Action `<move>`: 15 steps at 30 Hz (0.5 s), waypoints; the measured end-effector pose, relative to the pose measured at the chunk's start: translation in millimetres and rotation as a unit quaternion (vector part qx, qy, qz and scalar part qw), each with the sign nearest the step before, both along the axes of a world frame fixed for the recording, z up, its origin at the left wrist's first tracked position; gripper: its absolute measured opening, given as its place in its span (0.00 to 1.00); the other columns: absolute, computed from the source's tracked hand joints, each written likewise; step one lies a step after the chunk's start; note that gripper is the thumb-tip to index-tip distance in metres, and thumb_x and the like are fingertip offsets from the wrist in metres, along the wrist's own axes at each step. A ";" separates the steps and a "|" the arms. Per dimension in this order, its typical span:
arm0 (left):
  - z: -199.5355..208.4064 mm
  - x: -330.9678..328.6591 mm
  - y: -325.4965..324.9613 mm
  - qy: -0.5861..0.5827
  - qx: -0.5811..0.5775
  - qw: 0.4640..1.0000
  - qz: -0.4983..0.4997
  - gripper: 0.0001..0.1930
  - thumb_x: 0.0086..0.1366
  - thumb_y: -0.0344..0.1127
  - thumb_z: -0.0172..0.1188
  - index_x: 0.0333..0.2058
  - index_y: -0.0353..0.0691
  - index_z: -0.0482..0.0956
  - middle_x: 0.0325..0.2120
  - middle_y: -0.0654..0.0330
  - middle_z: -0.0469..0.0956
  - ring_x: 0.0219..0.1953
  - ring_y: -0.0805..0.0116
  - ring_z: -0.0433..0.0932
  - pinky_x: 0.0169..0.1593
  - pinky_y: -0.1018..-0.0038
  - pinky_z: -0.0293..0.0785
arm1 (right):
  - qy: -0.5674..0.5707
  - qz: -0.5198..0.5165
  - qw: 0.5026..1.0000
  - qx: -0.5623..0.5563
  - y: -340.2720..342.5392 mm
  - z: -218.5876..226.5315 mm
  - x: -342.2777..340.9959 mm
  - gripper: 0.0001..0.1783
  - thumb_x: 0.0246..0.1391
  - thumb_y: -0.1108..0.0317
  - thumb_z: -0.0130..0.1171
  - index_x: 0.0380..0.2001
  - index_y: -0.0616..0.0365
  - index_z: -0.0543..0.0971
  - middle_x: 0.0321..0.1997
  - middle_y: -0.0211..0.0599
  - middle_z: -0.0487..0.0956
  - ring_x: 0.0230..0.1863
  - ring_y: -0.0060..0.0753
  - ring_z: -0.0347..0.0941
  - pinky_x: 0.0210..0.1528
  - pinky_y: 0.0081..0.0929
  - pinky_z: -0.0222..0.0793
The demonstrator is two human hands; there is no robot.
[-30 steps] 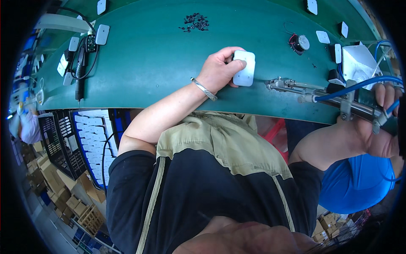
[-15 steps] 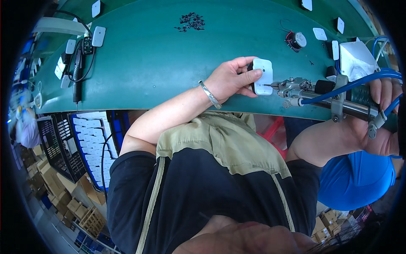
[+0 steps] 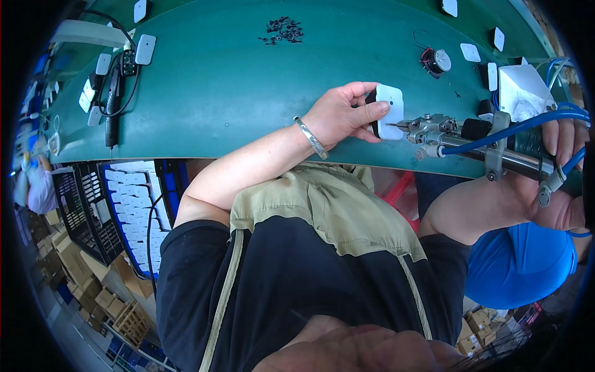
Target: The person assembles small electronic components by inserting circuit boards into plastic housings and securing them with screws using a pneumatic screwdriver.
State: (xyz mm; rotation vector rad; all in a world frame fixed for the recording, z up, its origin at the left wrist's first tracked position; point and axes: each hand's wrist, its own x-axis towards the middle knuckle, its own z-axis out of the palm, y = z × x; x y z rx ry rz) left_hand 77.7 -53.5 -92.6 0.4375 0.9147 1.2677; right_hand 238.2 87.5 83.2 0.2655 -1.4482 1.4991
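My left hand [image 3: 344, 115], with a silver bracelet at the wrist, is closed around a small black box with a white rounded face [image 3: 390, 102]. The thumb presses on the white face, which has a small dark hole. At the right, my right hand [image 3: 561, 136] wraps around the body of a pneumatic screwdriver [image 3: 524, 158] fed by blue hoses. Its metal head [image 3: 434, 124] points left, and the thin tip is at the lower part of the white face. Whether a screw sits under the tip is too small to tell.
Dark screws [image 3: 282, 31] lie in a pile on the green table [image 3: 211, 80]. A round speaker with wires [image 3: 437, 61] stands beyond the tool. White-faced boxes [image 3: 493, 75] line both sides. At the left lie a corded pen-shaped tool [image 3: 113, 105] and a blue crate of white parts [image 3: 133, 204].
The box and my left hand have shifted slightly to the right, and the box seems a little tilted. The screwdriver and my right hand look nearly unmoved.
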 end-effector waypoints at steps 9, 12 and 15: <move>0.2 -1.8 1.3 0.043 0.003 0.999 0.029 0.21 0.58 0.34 0.55 0.49 0.36 0.64 0.36 0.59 0.72 0.35 0.71 0.75 0.34 0.77 0.79 | 0.027 0.186 0.982 -0.018 8.0 -18.5 -10.0 0.20 0.57 0.58 0.44 0.44 0.65 0.65 0.28 0.47 0.74 0.19 0.28 0.68 0.14 0.19 0.65; -7.5 -11.0 4.3 0.062 0.025 0.996 0.052 0.20 0.59 0.33 0.53 0.50 0.37 0.63 0.38 0.60 0.71 0.37 0.71 0.74 0.36 0.75 0.77 | 0.042 0.151 0.986 0.059 10.6 -6.8 -7.1 0.22 0.55 0.56 0.48 0.46 0.62 0.66 0.26 0.43 0.74 0.18 0.25 0.64 0.14 0.19 0.60; -10.2 -26.3 -1.8 0.010 0.059 0.992 0.108 0.20 0.60 0.31 0.50 0.51 0.40 0.61 0.40 0.60 0.70 0.40 0.70 0.73 0.41 0.71 0.74 | 0.001 0.148 0.983 -0.104 -21.8 15.9 17.5 0.22 0.51 0.53 0.52 0.44 0.56 0.68 0.23 0.37 0.70 0.16 0.25 0.61 0.17 0.22 0.59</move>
